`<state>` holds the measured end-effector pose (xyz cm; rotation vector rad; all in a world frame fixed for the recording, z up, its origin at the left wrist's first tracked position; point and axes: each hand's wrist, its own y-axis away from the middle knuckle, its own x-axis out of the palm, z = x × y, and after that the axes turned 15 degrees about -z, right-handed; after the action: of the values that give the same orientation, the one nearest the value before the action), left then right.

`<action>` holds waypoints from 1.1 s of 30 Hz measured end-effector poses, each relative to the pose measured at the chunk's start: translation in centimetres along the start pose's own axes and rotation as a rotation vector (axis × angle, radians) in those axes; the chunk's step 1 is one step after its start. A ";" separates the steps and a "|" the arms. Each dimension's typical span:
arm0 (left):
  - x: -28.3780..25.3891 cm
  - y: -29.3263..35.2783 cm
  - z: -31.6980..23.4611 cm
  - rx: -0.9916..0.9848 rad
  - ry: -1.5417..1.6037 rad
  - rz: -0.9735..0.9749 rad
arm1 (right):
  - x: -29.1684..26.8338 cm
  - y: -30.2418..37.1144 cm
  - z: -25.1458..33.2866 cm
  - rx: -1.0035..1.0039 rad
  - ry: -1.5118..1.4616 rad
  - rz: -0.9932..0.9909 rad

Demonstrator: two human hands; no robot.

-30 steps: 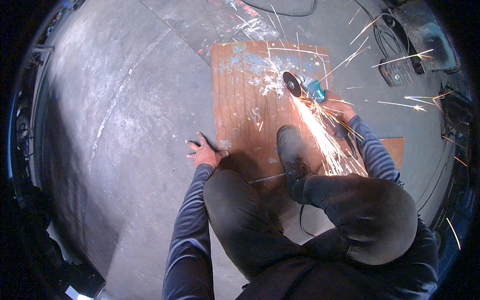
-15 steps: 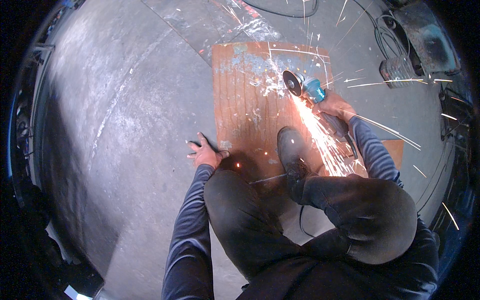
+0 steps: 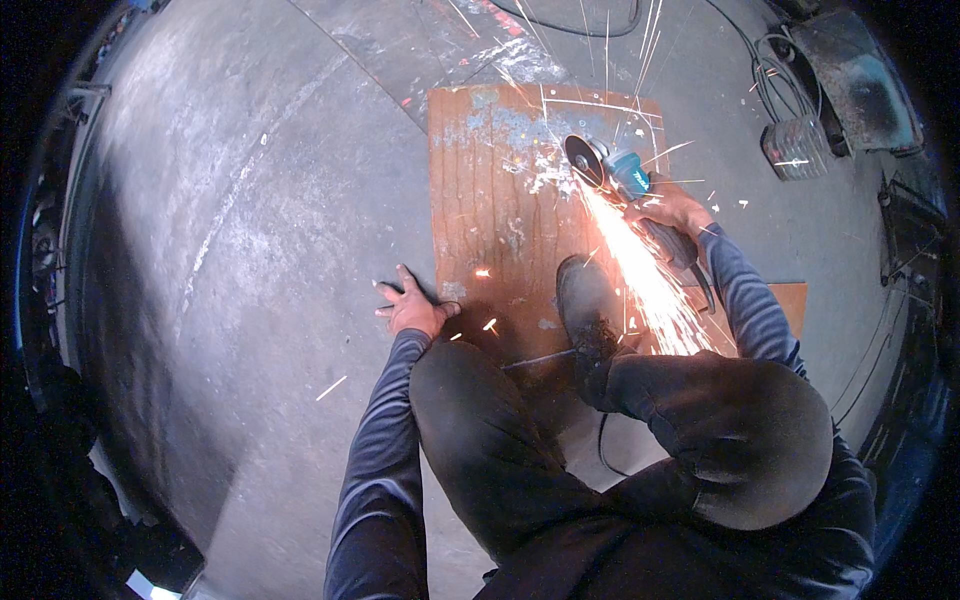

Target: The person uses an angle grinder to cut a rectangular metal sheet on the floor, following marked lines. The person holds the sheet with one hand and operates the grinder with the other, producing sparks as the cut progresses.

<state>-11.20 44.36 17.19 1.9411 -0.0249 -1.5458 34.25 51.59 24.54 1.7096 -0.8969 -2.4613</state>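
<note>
My right hand (image 3: 672, 208) is wrapped round the body of a teal and black angle grinder (image 3: 630, 176). Its dark cutting disc (image 3: 584, 161) meets the upper right part of a rust-brown sheet (image 3: 490, 200) lying on the floor. A bright stream of sparks (image 3: 640, 270) pours from the disc back past my boot toward my knee. My left hand (image 3: 412, 308) has its fingers spread on the grey floor, with the thumb at the sheet's left edge. My dark boot (image 3: 585, 295) presses on the sheet between the two hands. The exact cut line is hidden by glare.
A clear ribbed plastic container (image 3: 795, 150) stands on the floor at the far right, by coiled cable (image 3: 780, 80) and a worn metal piece (image 3: 865, 85). Another brown piece (image 3: 788, 305) lies right of my right forearm. A dark hose (image 3: 580, 28) curves at the top.
The grinder's disc has shifted very slightly up and left, with sparks still streaming. Stray sparks have scattered to new places, some near my left hand. That hand stays put.
</note>
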 end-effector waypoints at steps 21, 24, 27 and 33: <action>0.1 -0.1 0.4 0.035 0.004 0.001 | -0.8 0.0 0.9 0.070 0.008 0.048; 0.2 -0.2 0.4 0.035 0.001 -0.001 | -0.9 -0.8 -0.2 -0.045 -0.091 0.091; 0.2 -0.2 0.1 0.032 0.005 0.001 | -0.1 -0.8 -0.6 0.016 -0.033 -0.007; -0.4 0.1 0.2 0.007 0.013 0.013 | -1.0 0.2 0.7 0.046 -0.024 0.087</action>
<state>-11.48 44.29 17.53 1.9530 -0.0370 -1.5261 33.96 52.09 25.69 1.6206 -1.0153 -2.4290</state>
